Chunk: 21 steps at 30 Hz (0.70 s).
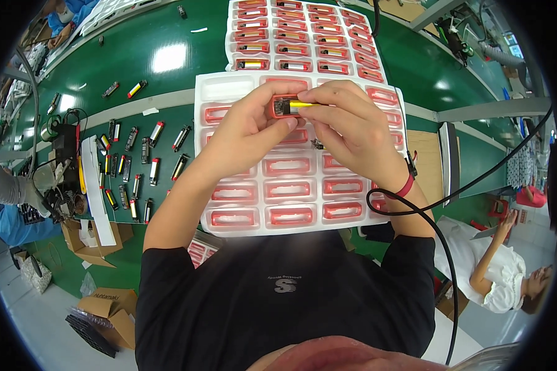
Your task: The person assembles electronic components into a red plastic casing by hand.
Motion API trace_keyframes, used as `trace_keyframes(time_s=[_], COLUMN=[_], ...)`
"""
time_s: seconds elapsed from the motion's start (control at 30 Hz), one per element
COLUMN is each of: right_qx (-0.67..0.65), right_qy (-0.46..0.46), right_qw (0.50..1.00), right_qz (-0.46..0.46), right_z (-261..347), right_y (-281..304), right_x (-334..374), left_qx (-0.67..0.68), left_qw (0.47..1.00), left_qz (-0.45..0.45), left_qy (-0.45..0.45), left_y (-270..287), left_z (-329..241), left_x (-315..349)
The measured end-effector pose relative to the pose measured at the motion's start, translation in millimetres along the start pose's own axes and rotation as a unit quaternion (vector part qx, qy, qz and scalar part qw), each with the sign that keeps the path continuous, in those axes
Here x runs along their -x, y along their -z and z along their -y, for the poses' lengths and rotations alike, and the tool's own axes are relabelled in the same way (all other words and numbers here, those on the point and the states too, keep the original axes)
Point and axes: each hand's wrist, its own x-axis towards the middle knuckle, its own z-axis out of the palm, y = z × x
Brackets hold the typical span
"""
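Red plastic casing (275, 109), gripped by the left hand (249, 123), has a yellow-ended battery module (296, 106) at its opening, pinched by the right hand (348, 117), above the near tray (228, 91). Casings in the far tray (273, 54) look filled; the near tray's (some hidden by the arms) mostly appear unfilled, and loose modules (145, 150) lie on the green tabletop (192, 52), so much seems left.

So the left forearm (184, 198) and right forearm (407, 213) are both bare and angling inward, hands super close together up front. Left hand (249, 127) is curled in a C, thumb stretched out below. Right hand (356, 127) shows its back, fingertips pinched and aimed left.
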Motion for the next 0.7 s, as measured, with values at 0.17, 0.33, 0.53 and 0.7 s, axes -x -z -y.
trace_keyframes(time_s=[0.17, 0.33, 0.53, 0.7], right_qx=[0.017, 0.033, 0.069, -0.201], right_qy=[-0.006, 0.003, -0.006, -0.309], right_qw=[1.0, 0.999, 0.998, 0.925], right_qz=[0.008, 0.003, -0.007, -0.093], right_z=[0.3, -6.9, -8.7, -9.4], right_y=[-0.6, -5.5, -4.3, -13.6], right_x=[4.0, 9.2, 6.7, 23.6], left_qx=[0.026, 0.023, 0.033, 0.002], left_qw=[1.0, 1.0, 0.999, 0.998], left_qz=[-0.006, -0.012, -0.036, -0.057], left_qy=[0.006, -0.001, 0.017, 0.0], left_y=[-0.5, -3.6, -2.9, -1.6], left_z=[2.2, -0.5, 6.4, 6.2], left_x=[-1.0, -3.2, -1.9, -3.3])
